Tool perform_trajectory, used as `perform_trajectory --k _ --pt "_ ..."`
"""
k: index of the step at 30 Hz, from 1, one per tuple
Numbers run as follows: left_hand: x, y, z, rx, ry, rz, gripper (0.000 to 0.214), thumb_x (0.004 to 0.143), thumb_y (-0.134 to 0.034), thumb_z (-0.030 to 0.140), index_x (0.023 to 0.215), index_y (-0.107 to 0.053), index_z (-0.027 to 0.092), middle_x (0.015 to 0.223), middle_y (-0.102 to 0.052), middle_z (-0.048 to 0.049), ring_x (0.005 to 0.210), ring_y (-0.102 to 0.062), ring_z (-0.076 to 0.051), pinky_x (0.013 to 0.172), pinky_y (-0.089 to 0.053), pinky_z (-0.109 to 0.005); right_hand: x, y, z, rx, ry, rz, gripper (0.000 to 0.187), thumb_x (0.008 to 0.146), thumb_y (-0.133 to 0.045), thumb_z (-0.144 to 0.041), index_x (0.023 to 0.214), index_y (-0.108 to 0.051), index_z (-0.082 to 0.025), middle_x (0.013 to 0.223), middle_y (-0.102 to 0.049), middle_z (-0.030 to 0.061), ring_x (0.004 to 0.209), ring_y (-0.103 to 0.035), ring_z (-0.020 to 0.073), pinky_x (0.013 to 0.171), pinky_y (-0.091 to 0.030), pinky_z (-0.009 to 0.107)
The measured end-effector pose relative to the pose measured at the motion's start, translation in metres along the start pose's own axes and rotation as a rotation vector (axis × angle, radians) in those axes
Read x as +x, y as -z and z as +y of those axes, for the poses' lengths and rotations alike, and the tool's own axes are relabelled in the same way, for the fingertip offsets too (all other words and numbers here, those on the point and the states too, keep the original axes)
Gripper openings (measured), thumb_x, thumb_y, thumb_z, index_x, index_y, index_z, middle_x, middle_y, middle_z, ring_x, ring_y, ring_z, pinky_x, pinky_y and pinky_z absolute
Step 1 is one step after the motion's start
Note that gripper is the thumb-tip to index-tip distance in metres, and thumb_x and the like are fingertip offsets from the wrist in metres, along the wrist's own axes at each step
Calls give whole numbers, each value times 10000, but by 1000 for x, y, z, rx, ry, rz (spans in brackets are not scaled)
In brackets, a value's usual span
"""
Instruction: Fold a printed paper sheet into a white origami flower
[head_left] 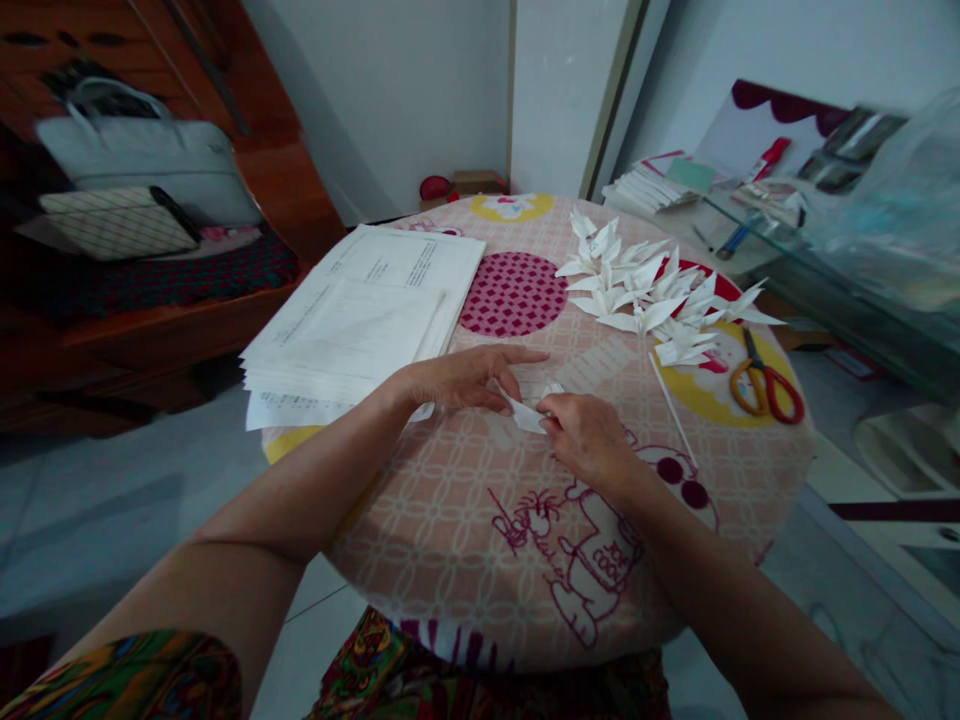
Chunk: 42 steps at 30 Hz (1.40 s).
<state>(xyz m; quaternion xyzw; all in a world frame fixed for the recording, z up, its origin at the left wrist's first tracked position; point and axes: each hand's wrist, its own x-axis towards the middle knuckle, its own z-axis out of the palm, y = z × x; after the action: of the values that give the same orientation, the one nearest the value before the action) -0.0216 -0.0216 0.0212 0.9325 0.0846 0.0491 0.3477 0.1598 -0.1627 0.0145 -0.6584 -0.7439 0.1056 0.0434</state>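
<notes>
A small folded piece of white paper (529, 408) lies on the round table with its pink patterned cloth (480, 540). My left hand (465, 378) rests on the paper's left side, index finger stretched out, the other fingers pressing it down. My right hand (589, 435) pinches the paper's right edge between thumb and fingers. Beyond the hands lies a pile of several finished white folded paper figures (649, 295).
A thick stack of printed white sheets (360, 320) sits at the table's left rear. Orange-and-red handled scissors (765, 385) and a thin white stick (673, 410) lie at the right. A wooden bench with bags (142, 180) stands left; a glass shelf (817, 260) right.
</notes>
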Motion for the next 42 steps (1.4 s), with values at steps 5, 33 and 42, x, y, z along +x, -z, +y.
perform_trajectory --k 5,33,42 --pt "2 -2 -8 7 23 50 86 846 -702 202 883 -776 178 1545 -458 -79 1376 -488 -250 1124 -407 -374 -1 5 -5 -17 -22 -33 288 917 -464 -172 1095 -690 -170 961 -748 103 870 -674 227 693 -368 304" --pt "23 9 10 112 -25 -206 266 727 -746 117 972 -760 220 1601 -368 -5 1492 -296 -275 1215 -223 -478 4 1 3 59 -42 -5 201 869 -554 -195 888 -749 -149 858 -763 106 793 -680 216 656 -348 297" --pt "20 -2 3 226 11 -137 251 721 -752 93 940 -733 215 1504 -514 -43 1426 -402 -265 1166 -302 -518 3 2 3 49 -19 -6 232 884 -515 -173 894 -746 -154 860 -759 95 784 -667 203 668 -365 298"
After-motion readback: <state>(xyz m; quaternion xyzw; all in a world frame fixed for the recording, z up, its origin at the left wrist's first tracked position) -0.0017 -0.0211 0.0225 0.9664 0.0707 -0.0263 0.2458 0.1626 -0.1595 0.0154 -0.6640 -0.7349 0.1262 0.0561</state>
